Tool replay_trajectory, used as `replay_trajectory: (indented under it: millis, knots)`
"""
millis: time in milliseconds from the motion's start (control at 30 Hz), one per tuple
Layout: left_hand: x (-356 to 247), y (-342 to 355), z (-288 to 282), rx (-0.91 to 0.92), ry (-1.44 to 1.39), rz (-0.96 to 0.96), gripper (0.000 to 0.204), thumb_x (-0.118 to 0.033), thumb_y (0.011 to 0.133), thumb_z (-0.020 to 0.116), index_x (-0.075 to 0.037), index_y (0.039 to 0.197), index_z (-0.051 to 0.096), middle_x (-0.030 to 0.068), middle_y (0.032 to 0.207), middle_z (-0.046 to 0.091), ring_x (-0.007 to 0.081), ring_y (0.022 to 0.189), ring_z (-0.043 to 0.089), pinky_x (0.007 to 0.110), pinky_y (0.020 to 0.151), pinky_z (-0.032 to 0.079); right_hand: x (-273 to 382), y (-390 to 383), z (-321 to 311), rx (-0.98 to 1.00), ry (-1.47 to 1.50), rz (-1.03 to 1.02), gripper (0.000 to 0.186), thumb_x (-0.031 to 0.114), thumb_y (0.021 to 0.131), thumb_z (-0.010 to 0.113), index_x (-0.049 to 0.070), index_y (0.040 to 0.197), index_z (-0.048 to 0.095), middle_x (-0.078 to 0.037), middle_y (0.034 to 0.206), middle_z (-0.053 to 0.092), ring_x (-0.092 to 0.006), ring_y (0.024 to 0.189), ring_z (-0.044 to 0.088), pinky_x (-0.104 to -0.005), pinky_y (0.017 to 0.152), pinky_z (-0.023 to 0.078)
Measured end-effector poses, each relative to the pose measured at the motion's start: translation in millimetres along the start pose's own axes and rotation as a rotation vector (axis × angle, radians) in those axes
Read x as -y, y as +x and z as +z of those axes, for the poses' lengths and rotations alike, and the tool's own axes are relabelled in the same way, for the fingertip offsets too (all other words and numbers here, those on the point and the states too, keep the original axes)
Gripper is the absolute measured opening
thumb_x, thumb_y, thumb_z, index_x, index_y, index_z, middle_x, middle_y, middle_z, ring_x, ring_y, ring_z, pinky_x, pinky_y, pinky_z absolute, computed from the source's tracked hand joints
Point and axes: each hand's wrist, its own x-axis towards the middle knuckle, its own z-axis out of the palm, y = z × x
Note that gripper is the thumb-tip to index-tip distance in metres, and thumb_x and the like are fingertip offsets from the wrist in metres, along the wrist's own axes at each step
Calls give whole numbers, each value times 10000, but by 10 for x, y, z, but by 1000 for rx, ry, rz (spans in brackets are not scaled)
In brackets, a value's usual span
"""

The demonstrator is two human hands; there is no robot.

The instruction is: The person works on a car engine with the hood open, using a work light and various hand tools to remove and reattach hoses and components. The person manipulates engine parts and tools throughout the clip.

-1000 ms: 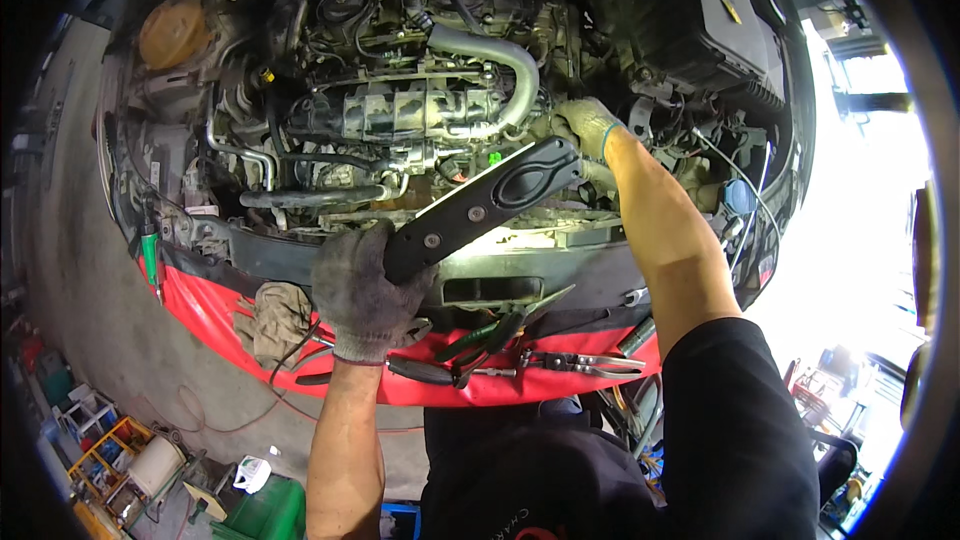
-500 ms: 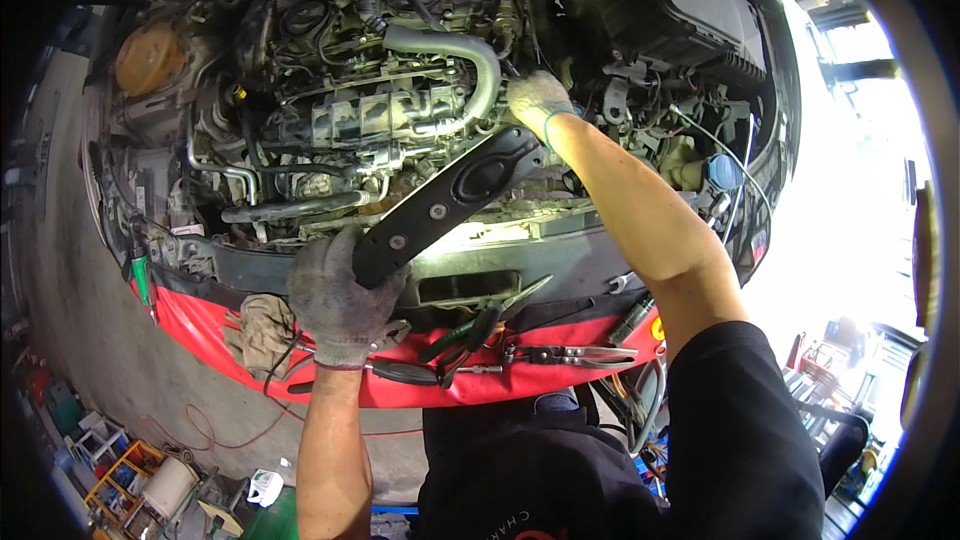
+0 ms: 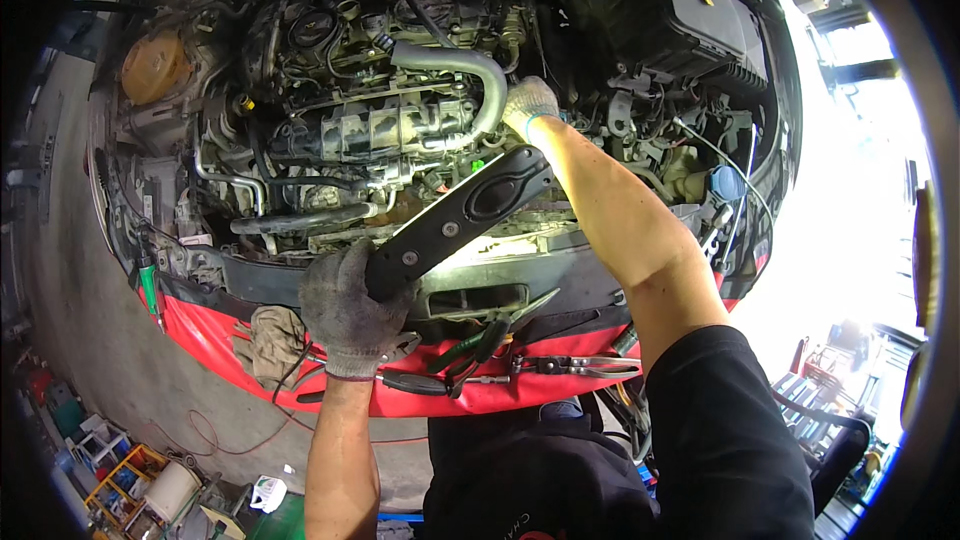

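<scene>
My left hand (image 3: 352, 305), in a dark grey work glove, is closed around one end of a flat black work light (image 3: 462, 218). The light slants up to the right and throws a bright glow on the front of the engine (image 3: 370, 135). My right hand (image 3: 530, 106), in a pale glove, reaches down beside the curved grey hose (image 3: 490, 75). Its fingers are hidden among the engine parts, so what they touch does not show.
Along the front edge lies a red fender cover (image 3: 210, 340) with a crumpled rag (image 3: 272, 345), hose pliers (image 3: 575, 367) and other hand tools. An orange cap-like tank (image 3: 157, 68) sits at left, a blue reservoir cap (image 3: 725, 183) at right. A black box (image 3: 690, 10) stands at the far right.
The view has shifted slightly. My right hand has turned a little at the same place beside the hose, and my left hand still holds the work light.
</scene>
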Motion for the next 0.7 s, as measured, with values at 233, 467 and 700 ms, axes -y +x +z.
replay_trajectory:
  millis: [233,467,700]
  knots:
    - [-21,21,4,-17,16,15,593,-356,584,909,-99,1080,711,112,916,654,350,870,639,484,779,514,241,-225,-264,-69,266,187,572,472,763,796,-30,1033,745,-261,1133,716,-386,1125,685,-451,933,567]
    - [-6,13,41,-34,49,49,588,-376,613,902,-101,1093,704,109,930,661,344,871,639,479,779,512,-4,-174,-130,-77,50,159,325,272,933,595,33,1061,774,-198,1147,736,-308,1125,705,-395,952,568]
    - [-38,21,18,-10,57,21,620,-398,602,910,-96,1103,704,115,965,669,350,907,643,482,811,512,-111,-202,-46,-171,309,338,351,288,912,606,6,1057,756,-213,1179,718,-349,1148,682,-418,982,551]
